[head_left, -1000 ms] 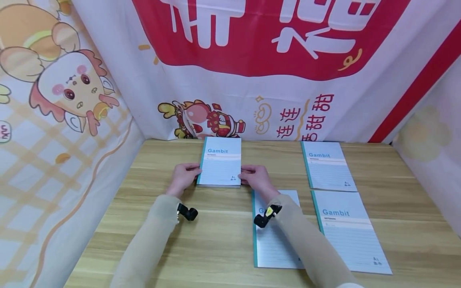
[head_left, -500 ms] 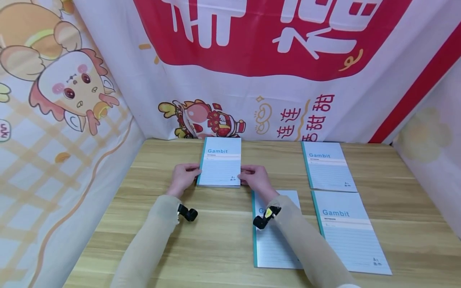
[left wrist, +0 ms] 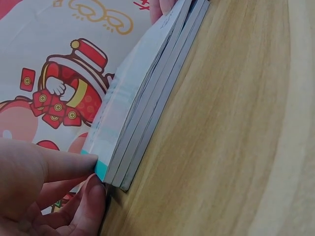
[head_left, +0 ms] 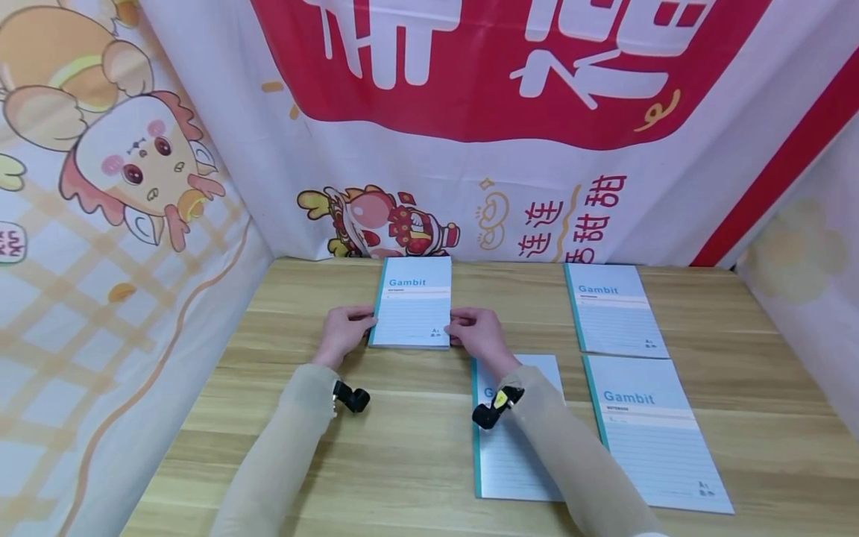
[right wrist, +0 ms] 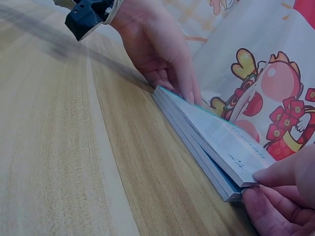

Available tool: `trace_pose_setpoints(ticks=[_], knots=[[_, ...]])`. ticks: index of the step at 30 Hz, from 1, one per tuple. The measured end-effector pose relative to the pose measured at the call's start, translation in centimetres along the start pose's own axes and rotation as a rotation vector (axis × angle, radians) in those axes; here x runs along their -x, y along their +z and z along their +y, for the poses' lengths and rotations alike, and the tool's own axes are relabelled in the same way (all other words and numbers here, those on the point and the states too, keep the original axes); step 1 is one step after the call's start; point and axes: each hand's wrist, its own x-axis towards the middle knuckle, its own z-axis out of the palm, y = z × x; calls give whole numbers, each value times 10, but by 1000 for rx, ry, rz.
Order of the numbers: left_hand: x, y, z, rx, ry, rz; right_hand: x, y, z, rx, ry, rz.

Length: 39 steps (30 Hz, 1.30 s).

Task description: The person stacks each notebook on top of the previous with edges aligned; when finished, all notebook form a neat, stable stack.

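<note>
Head view: your left hand point(head_left: 344, 333) and right hand point(head_left: 478, 333) pinch opposite sides of the notebook stack point(head_left: 411, 309) at the far side of the worktop point(head_left: 396, 462). The top notebook point(right wrist: 224, 142) gaps at your right fingers point(right wrist: 263, 209), so an uneven release could skew it; your right sleeve point(head_left: 567, 444), over another notebook point(head_left: 506, 470), might drag that one.

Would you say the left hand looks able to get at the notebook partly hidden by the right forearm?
Probably not right away: the left hand holds the stack, and the right forearm crosses over part of that notebook, though its near left part looks free.
</note>
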Motion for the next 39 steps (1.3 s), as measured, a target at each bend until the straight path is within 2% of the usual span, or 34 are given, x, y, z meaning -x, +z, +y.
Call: trace_pose_setpoints(ticks=[12, 18, 24, 27, 31, 34, 39], knots=[[1, 0, 1, 24, 8, 3, 2, -2, -2, 42, -20, 3], [2, 2, 2, 54, -14, 10, 1, -4, -1, 93, -34, 15], [2, 2, 4, 156, -22, 55, 7, -15, -3, 88, -61, -9], [10, 2, 10, 195, -11, 93, 16, -29, -3, 99, -76, -17], [25, 6, 24, 183, 73, 122, 29, -52, -1, 122, -78, -10], [37, 13, 30, 163, 151, 99, 38, -67, 3, 137, -74, -13], [57, 32, 31, 134, 186, 6, 52, -89, 16, 166, -77, 1]])
